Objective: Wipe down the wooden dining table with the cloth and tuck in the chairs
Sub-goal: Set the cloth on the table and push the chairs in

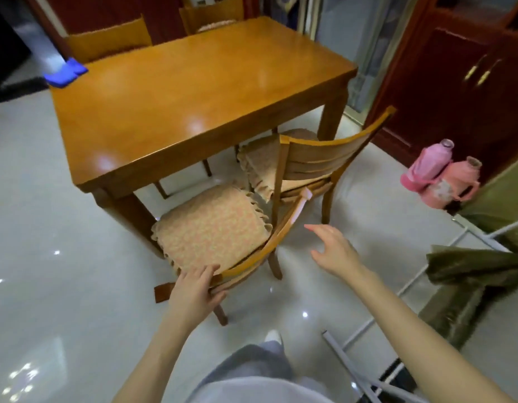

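Left hand (194, 289): my fingers are curled over the left end of the near chair's (259, 253) top rail, thumb beneath it. The rail is gripped between them.
Right hand (333, 251): my fingers are spread and relaxed, holding nothing. They hover just beside the right end of the same rail, apart from it.
Near chair: it stands askew at the near edge of the wooden table (194, 91), close to its near corner. The back is toward me, and most of the cushioned seat (211, 225) lies outside the edge.
Second chair (324, 158): it stands to the right along the same edge, turned at an angle, with its seat partly under the tabletop. Neither hand touches it.
Cloth (67, 72): blue and bunched, it lies on the far left corner of the table, well apart from both hands.
Far chairs (106, 39): two backs show beyond the table's far edge.
Pink flasks (438, 175): two stand on the floor to the right, touching each other.
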